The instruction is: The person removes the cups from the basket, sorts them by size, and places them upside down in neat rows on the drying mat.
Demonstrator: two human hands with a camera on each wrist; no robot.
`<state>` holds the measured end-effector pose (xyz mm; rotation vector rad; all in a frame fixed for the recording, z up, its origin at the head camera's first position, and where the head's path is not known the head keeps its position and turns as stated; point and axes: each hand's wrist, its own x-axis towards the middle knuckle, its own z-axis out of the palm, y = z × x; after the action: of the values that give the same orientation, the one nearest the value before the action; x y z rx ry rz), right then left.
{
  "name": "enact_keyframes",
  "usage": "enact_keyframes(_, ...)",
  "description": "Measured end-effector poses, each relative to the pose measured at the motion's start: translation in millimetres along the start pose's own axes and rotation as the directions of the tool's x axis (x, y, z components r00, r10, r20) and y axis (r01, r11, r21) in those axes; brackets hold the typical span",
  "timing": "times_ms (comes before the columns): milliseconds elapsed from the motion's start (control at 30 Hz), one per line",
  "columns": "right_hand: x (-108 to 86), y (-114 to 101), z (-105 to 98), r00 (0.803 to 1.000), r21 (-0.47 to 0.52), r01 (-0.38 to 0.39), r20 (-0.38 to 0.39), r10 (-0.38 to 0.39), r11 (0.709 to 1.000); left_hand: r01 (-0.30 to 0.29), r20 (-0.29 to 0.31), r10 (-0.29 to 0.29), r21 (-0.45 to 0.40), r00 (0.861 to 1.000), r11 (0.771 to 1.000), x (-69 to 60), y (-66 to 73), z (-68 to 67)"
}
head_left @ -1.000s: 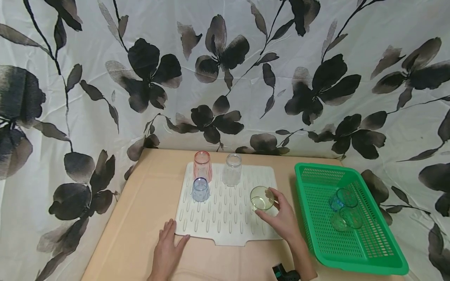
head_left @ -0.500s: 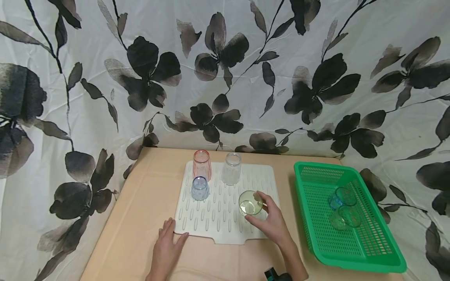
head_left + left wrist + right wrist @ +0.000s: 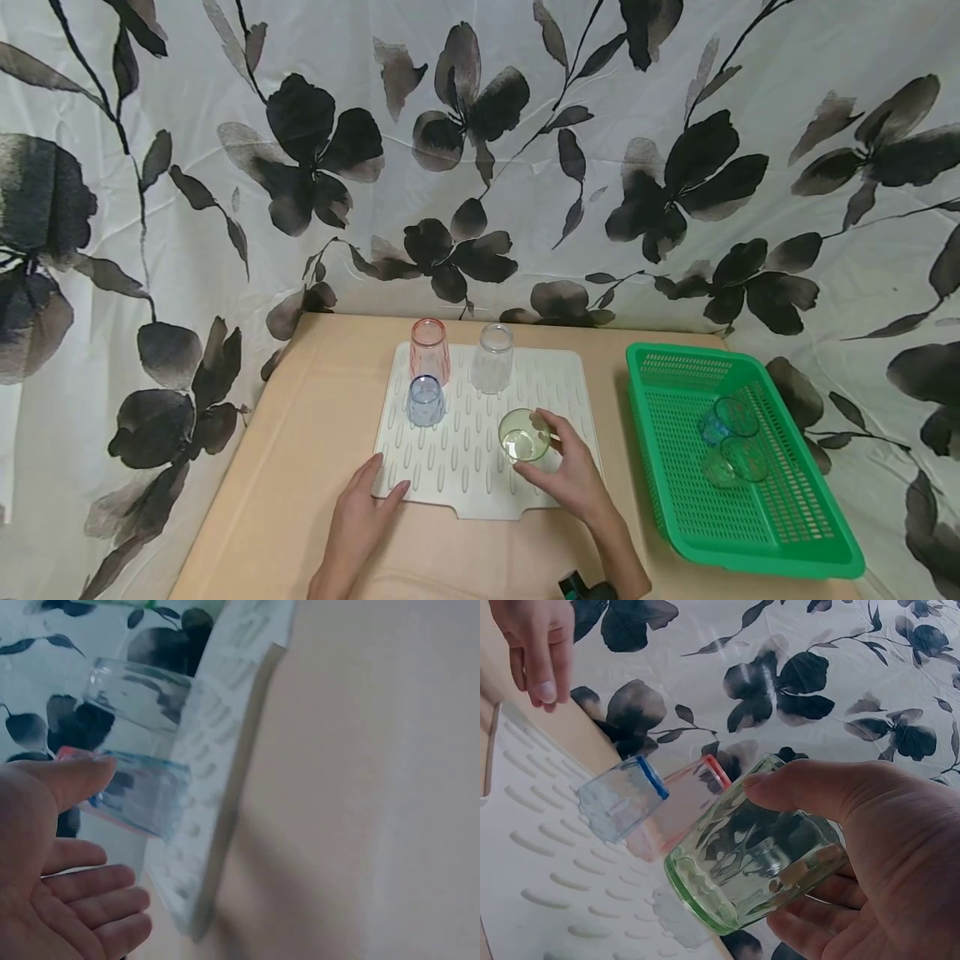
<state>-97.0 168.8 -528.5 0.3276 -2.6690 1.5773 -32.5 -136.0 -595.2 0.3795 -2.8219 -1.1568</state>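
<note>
Glass (image 3: 754, 851), green-tinted, is gripped by right hand (image 3: 567, 473); left hand (image 3: 360, 512) is unclenched; slippage could be caused by loosened pinch.

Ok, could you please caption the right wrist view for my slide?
Right hand holds a green glass; blue glass and red glass stand on a white tray.

A white cloth (image 3: 540, 200) with big dark flowers hangs behind the tan desk (image 3: 247, 483), a green basket (image 3: 795, 558) with little holes has two see-through cups (image 3: 742, 463) inside, and a small blue cup (image 3: 426, 404) stands in front of a red cup (image 3: 430, 354) near a clear cup (image 3: 492, 362).
</note>
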Motion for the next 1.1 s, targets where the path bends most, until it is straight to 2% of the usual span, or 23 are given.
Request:
enact_keyframes(200, -1.7, -2.0, 2.1, 0.999, 0.005, 0.03, 0.018, -0.03, 1.0, -0.113, 0.034, 0.115, -0.076, 0.993, 0.991, 0.7, 27.7, -1.1)
enact_keyframes(400, -4.4, -5.5, 5.9, 0.996, 0.001, 0.072, 0.044, -0.072, 0.997, -0.197, 0.087, 0.218, -0.204, 0.972, 0.959, 1.8, 51.2, -0.8)
enact_keyframes(500, -6.1, -7.6, 8.1, 0.992, 0.003, 0.105, 0.067, -0.105, 0.994, -0.228, 0.126, 0.267, -0.259, 0.955, 0.939, 1.6, 61.8, -1.9)
enact_keyframes(633, -8.8, -9.9, 10.7, 0.985, 0.014, 0.143, 0.099, -0.144, 0.99, -0.295, 0.152, 0.351, -0.302, 0.924, 0.907, 1.2, 72.7, -2.3)
enact_keyframes(733, -10.6, -10.9, 12.9, 0.975, 0.027, 0.176, 0.134, -0.178, 0.984, -0.341, 0.161, 0.409, -0.33, 0.898, 0.88, 1.5, 77.5, -1.1)
enact_keyframes(900, -13.2, -12.8, 16.3, 0.959, 0.038, 0.212, 0.185, -0.215, 0.977, -0.384, 0.181, 0.481, -0.395, 0.858, 0.834, 1.8, 81.2, 2.4)
enact_keyframes(1000, -14.5, -14.9, 17.5, 0.953, 0.033, 0.224, 0.202, -0.226, 0.974, -0.38, 0.193, 0.496, -0.433, 0.847, 0.817, 1.4, 82.7, 5.1)
enact_keyframes(1100, -15.7, -17.3, 18.3, 0.948, 0.032, 0.233, 0.215, -0.234, 0.972, -0.359, 0.207, 0.493, -0.463, 0.845, 0.81, 1.9, 83.8, 7.2)
